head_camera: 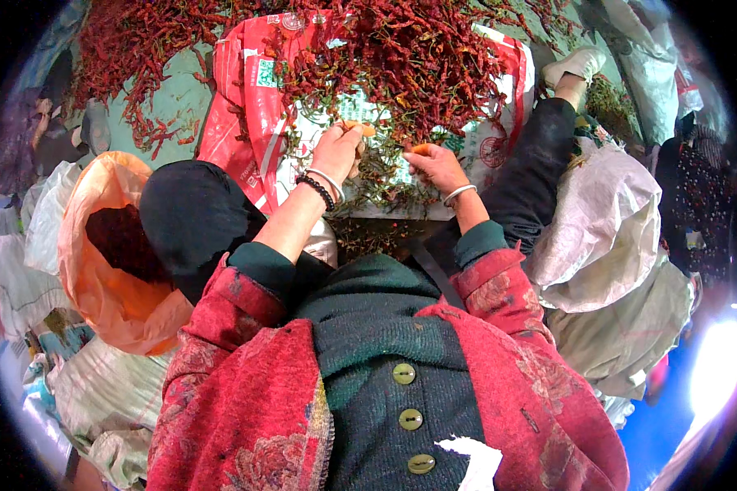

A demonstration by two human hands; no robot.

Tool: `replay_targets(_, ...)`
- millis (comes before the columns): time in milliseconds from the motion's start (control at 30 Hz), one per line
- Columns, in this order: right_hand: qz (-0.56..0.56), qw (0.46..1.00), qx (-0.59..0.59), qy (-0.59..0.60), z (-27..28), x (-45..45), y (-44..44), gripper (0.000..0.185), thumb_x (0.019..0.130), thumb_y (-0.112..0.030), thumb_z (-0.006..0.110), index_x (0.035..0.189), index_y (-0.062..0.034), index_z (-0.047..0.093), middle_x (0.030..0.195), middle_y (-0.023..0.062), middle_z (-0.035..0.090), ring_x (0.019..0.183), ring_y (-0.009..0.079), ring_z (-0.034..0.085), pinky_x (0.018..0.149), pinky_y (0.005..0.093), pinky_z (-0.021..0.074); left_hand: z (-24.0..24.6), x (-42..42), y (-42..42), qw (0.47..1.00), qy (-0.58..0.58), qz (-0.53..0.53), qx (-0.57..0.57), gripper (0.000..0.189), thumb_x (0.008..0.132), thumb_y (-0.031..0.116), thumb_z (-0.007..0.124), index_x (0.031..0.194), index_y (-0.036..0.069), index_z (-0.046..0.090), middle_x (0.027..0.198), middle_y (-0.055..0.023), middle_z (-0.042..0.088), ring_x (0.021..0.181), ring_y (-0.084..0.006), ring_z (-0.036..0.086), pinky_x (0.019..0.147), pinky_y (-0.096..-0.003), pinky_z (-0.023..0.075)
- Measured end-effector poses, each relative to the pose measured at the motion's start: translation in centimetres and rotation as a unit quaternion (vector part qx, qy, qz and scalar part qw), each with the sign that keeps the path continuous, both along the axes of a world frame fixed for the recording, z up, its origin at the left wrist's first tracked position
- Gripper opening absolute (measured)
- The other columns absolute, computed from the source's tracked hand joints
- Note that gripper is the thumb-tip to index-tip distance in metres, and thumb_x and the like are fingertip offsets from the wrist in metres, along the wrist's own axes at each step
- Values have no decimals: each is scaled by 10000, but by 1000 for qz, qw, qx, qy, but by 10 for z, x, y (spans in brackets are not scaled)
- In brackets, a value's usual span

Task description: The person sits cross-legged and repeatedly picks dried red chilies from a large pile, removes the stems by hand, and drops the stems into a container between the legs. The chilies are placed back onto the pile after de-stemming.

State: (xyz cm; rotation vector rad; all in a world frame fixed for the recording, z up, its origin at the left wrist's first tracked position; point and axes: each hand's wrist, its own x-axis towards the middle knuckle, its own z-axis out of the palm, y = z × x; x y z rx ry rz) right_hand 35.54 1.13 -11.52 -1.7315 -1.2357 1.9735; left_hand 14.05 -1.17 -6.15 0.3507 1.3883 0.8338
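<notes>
My left hand point(336, 151) is over a red and white printed plastic sack point(236, 116) laid flat before me. Its fingers are bent together, and what they hold, if anything, is hidden. To its right, my right hand point(440, 167) has thumb and forefinger pinched at a small dark red piece, seemingly a dried chili. Orange covers, which look like finger cots, show on a digit of each hand. Beyond both hands, a heap of dried red chilies point(417, 61) covers the sack's far part. Loose chili stems point(374, 178) are scattered beneath and between the hands.
An open orange bag point(77, 233) with dark red contents stands by my left knee. White woven sacks point(602, 227) crowd my right side. More chilies point(153, 37) lie on the green floor point(181, 86) at far left. Other people's legs and feet appear at the left edge.
</notes>
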Motion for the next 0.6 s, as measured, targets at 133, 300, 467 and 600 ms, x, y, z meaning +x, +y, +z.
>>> replay_targets(133, 17, 995, 27, 96, 42, -34, -3, 179, 829, -227, 643, 850, -55, 603, 668, -19, 592, 535, 50, 488, 454, 207, 380, -10, 7, -5, 982, 135, -116, 65, 222, 910, 272, 514, 979, 78, 597, 554, 64, 408, 412, -48, 355, 371, -212, 278)
replay_targets(300, 5, 990, 8, 138, 55, -50, -9, 170, 832, -215, 643, 877, -62, 584, 666, -22, 559, 542, 50, 485, 452, 208, 362, 8, 9, -2, 970, 150, -114, 151, 248, 866, 255, 580, 951, 25, 622, 683, -6, 578, 568, -72, 499, 518, -227, 406)
replay_targets(467, 26, 986, 0, 166, 55, -56, -11, 192, 847, -224, 622, 932, -64, 558, 729, -17, 579, 599, 67, 531, 499, 215, 429, -5, 2, -2, 938, 249, -173, 170, 218, 839, 207, 587, 932, 14, 629, 815, -124, 655, 735, -186, 622, 673, -303, 468)
replay_targets(600, -35, 969, -89, 227, 30, -53, -11, 230, 889, -279, 558, 953, -61, 596, 766, -20, 603, 683, 62, 555, 541, 225, 478, 5, -2, 2, 895, 385, -129, 184, 288, 880, 291, 509, 863, 23, 613, 769, -149, 645, 713, -255, 622, 664, -350, 463)
